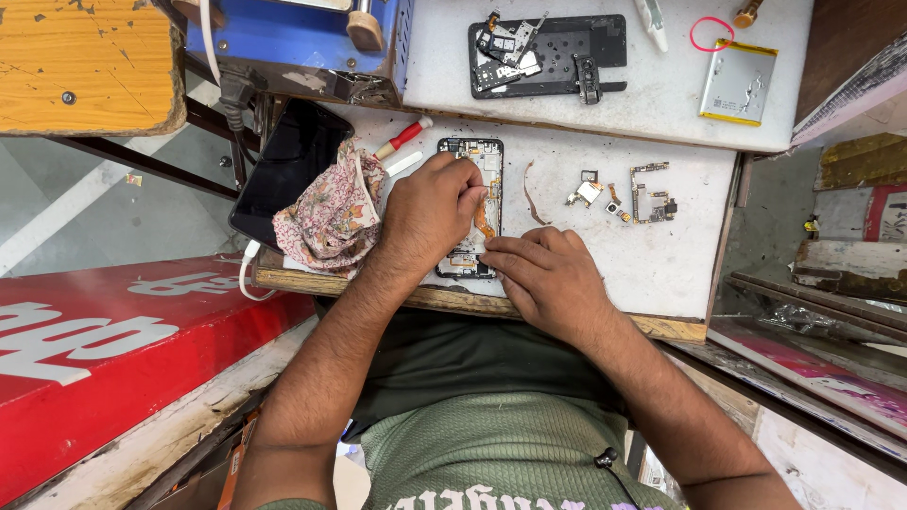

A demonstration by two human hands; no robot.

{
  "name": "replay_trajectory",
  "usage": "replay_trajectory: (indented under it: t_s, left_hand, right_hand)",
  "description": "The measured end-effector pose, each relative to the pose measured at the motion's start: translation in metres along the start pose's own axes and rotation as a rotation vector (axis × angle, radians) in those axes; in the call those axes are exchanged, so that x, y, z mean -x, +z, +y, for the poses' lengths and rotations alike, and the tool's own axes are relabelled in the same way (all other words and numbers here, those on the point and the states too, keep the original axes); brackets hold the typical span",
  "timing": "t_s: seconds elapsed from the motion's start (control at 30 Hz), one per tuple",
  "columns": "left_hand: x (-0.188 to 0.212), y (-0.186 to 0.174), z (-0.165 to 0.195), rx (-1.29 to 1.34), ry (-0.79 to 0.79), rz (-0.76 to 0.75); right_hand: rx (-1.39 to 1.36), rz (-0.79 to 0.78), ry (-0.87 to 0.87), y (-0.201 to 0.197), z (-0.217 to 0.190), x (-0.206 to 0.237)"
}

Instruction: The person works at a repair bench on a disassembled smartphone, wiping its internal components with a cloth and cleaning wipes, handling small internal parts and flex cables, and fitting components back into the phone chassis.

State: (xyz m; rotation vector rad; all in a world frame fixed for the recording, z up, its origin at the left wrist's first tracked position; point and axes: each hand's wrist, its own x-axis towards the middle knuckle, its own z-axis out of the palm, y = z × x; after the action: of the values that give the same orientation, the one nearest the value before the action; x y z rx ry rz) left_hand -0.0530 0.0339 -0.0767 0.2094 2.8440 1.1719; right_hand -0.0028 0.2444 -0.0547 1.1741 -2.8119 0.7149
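An opened phone frame (484, 159) with exposed insides lies on the white work board (680, 255). My left hand (427, 212) rests over its left side, fingers curled, fingertips pinching at an orange flex strip (486, 225) inside. My right hand (543, 279) presses on the frame's lower right edge, fingers flat and close together. What the left fingers hold is too small to make out.
A floral cloth (331, 219) and a dark phone screen (283, 165) lie left. Small circuit parts (652, 194) sit right. Behind are a black phone panel (557, 52), a silver battery (737, 83), a red-handled tool (402, 139) and a blue machine (293, 42).
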Motion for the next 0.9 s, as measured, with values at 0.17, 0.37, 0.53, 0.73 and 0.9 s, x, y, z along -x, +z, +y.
replay_trajectory:
  t_s: [0.17, 0.37, 0.53, 0.73, 0.9]
  left_hand:
    - [0.002, 0.001, -0.001, -0.008, 0.023, 0.05]
    - [0.003, 0.003, -0.003, 0.015, 0.043, 0.099]
    - [0.0, 0.003, -0.002, 0.008, -0.024, 0.058]
    - [-0.001, 0.003, 0.0, 0.018, -0.039, 0.064]
    - [-0.002, 0.001, -0.001, 0.017, -0.046, 0.043]
  right_hand:
    - [0.007, 0.004, -0.014, -0.001, -0.002, -0.001]
    - [0.096, 0.018, -0.161, 0.004, 0.001, -0.007]
    - [0.008, -0.152, -0.222, 0.003, 0.01, -0.011]
    - [0.012, -0.12, -0.289, 0.005, 0.012, -0.016]
    - [-0.019, -0.074, -0.272, 0.007, 0.011, -0.016]
